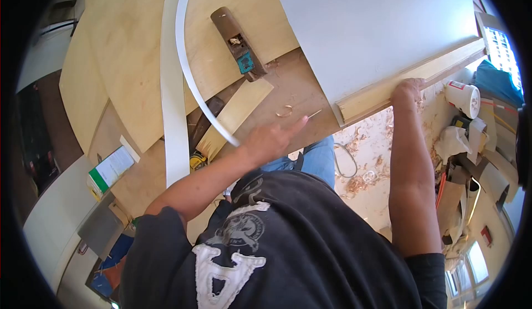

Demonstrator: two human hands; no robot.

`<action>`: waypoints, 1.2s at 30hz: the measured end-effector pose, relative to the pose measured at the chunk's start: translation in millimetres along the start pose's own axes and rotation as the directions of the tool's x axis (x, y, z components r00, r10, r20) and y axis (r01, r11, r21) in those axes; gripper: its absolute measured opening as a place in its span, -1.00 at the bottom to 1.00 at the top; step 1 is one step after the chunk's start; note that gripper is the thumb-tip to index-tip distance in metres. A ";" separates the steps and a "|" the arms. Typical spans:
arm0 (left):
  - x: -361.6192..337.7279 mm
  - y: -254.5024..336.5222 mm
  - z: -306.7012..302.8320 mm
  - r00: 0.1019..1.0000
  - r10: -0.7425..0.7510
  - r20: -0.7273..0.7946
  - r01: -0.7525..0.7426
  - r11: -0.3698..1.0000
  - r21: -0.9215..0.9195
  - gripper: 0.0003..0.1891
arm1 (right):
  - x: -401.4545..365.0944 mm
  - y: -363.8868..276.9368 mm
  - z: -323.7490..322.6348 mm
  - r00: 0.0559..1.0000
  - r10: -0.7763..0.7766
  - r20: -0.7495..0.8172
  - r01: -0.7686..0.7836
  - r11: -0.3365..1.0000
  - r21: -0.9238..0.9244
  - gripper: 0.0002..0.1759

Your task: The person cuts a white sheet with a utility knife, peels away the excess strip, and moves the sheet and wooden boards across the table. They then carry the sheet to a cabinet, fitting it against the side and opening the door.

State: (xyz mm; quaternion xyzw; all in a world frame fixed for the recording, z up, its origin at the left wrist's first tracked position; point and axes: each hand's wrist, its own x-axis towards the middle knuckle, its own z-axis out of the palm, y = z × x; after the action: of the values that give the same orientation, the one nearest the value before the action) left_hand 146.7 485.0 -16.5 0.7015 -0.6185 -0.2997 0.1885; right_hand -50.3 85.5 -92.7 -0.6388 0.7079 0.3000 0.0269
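Note:
My left hand (270, 143) is over the near side of the bench, its fingers closed around a thin pale stick (314, 113) whose tip points up and right. What kind of stick it is, I cannot make out. My right hand (407, 93) grips the near edge of a long wooden strip (382, 87), fingers curled and partly hidden. That strip lies along the edge of a white-faced panel (382, 29). A wooden hand plane (238, 43) with a teal part rests on the bench left of the panel, touched by neither hand.
Pale plywood sheets (127, 43) and a curved white edging strip (180, 37) lie to the left. A wood offcut (238, 112) is beside the plane. Shavings (360, 181) litter the floor. A white bucket (463, 99) and stacked boards stand at right.

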 end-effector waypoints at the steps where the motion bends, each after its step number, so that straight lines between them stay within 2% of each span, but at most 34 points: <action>1: -5.0 9.8 -10.0 0.996 -0.052 0.067 0.047 0.997 0.065 -0.37 | -5.2 -0.8 -6.1 0.995 0.083 0.046 -0.092 0.963 0.254 0.17; 2: -9.9 16.1 -17.9 0.985 -0.112 0.128 0.094 0.986 0.138 -0.37 | -5.6 -4.6 -6.9 0.997 0.069 0.041 -0.076 0.971 0.226 0.16; 3: -9.2 17.0 -22.5 0.982 -0.127 0.142 0.111 0.988 0.112 -0.38 | -5.7 -8.4 -7.6 0.998 0.054 0.035 -0.060 0.978 0.198 0.15; 4: -5.3 17.4 -26.6 0.978 -0.133 0.159 0.121 0.989 0.085 -0.38 | -6.3 -11.3 -1.9 0.999 -0.044 -0.017 0.042 0.992 -0.121 0.13; 5: 0.4 17.2 -29.3 0.974 -0.135 0.182 0.127 0.990 0.057 -0.39 | -3.0 -9.9 1.8 0.998 -0.063 -0.013 0.059 0.979 -0.196 0.11; 7: 13.1 18.3 -28.6 0.989 -0.124 0.084 0.127 0.992 -0.021 -0.42 | -15.9 -11.2 -7.1 0.995 -0.099 -0.005 0.091 0.935 -0.342 0.07; 11: 76.5 30.1 -29.7 0.997 -0.072 0.013 0.073 0.984 -0.164 -0.49 | -12.7 -11.8 -7.3 0.992 -0.124 0.019 0.122 0.908 -0.400 0.09; 14: 142.2 40.7 -19.9 0.993 -0.062 0.104 0.078 0.985 -0.156 -0.49 | -23.2 -12.4 -17.4 0.997 -0.080 0.022 0.083 0.936 -0.341 0.07; 16: 179.8 47.1 -12.1 0.986 -0.035 0.165 0.052 0.994 -0.095 -0.47 | -4.9 -9.7 0.9 0.998 -0.033 -0.046 0.029 0.996 -0.088 0.08; 17: 193.6 51.8 -9.2 0.985 -0.026 0.170 0.044 0.994 -0.098 -0.47 | 29.7 -3.4 32.4 0.995 0.021 -0.102 -0.006 0.989 0.145 0.09; 18: 205.9 57.4 -8.0 0.984 -0.017 0.176 0.035 0.994 -0.101 -0.46 | 36.8 0.1 40.9 0.992 0.095 -0.080 -0.059 0.927 0.369 0.10; 19: 213.6 61.8 -10.8 0.984 -0.006 0.180 0.025 0.994 -0.103 -0.45 | 33.8 1.2 40.6 0.984 0.169 -0.057 -0.106 0.812 0.574 0.11; 20: 217.7 63.8 -13.1 0.979 -0.007 0.204 0.028 0.995 -0.100 -0.45 | 33.6 4.1 36.9 0.972 0.228 0.046 -0.188 0.649 0.738 0.10; 22: 220.2 66.7 -19.3 0.968 -0.013 0.250 0.037 0.995 -0.089 -0.44 | 15.7 0.0 20.8 0.983 0.181 0.035 -0.173 0.841 0.512 0.08; 23: 209.4 63.7 -19.2 0.965 -0.018 0.261 0.034 0.998 -0.060 -0.43 | 5.2 -4.4 14.7 0.999 0.040 -0.028 -0.039 0.999 0.021 0.07; 25: 165.0 48.9 -25.1 0.961 -0.028 0.276 0.026 1.000 0.012 -0.40 | -7.3 -12.1 5.9 0.994 -0.110 -0.013 0.096 0.911 -0.402 0.04; 26: 129.6 39.0 -22.9 0.975 -0.004 0.221 0.006 1.000 -0.005 -0.38 | -7.3 -12.4 5.4 0.989 -0.146 -0.005 0.126 0.869 -0.478 0.02; 27: 93.2 25.3 -19.8 0.988 0.024 0.154 -0.022 1.000 -0.016 -0.35 | -2.6 -12.4 10.0 0.992 -0.127 -0.012 0.110 0.898 -0.427 0.00; 28: 58.7 8.5 -18.1 0.993 0.062 0.104 -0.063 0.998 0.008 -0.33 | 6.2 -9.8 16.8 0.998 -0.051 -0.030 0.043 0.973 -0.226 -0.02; 29: 33.5 -0.2 -17.3 0.994 0.099 0.056 -0.101 0.994 0.032 -0.31 | 23.3 -3.3 31.9 0.996 0.090 -0.030 -0.083 0.981 0.176 -0.03; 30: 25.2 3.3 -19.0 0.991 0.052 0.123 -0.060 0.996 0.066 -0.30 | 37.0 -2.3 45.9 0.980 0.201 0.005 -0.179 0.862 0.474 -0.05; 31: 19.5 7.1 -21.7 0.983 0.001 0.182 -0.020 0.994 0.104 -0.29 | 40.3 -3.4 49.7 0.978 0.209 0.026 -0.194 0.845 0.499 -0.07; 32: 16.1 11.1 -24.7 0.973 -0.054 0.226 0.020 0.989 0.149 -0.28 | 42.3 -3.1 50.4 0.990 0.138 0.035 -0.142 0.943 0.300 -0.08; 33: 14.7 12.4 -26.6 0.962 -0.060 0.265 0.026 0.991 0.131 -0.28 | 14.8 -7.2 23.5 0.998 0.009 0.062 -0.007 1.000 -0.024 -0.12; 34: 14.5 12.2 -27.8 0.952 -0.063 0.301 0.027 0.992 0.122 -0.28 | -16.6 -12.0 -7.4 0.989 -0.120 0.088 0.143 0.930 -0.338 -0.15; 35: 16.9 11.7 -32.7 0.942 -0.061 0.330 0.020 0.992 0.126 -0.28 | -14.9 -16.0 -6.3 0.986 -0.151 0.068 0.165 0.902 -0.398 -0.17; 36: 18.0 16.8 -38.2 0.946 -0.100 0.307 0.064 0.990 0.125 -0.29 | -12.7 -13.0 1.8 0.988 -0.144 0.055 0.154 0.923 -0.353 -0.18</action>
State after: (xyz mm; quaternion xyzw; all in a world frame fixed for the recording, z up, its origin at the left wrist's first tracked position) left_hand 160.1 460.5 19.4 0.6798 -0.6268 -0.3790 0.0357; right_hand -36.7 97.5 -93.8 -0.6808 0.5906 0.4295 -0.0566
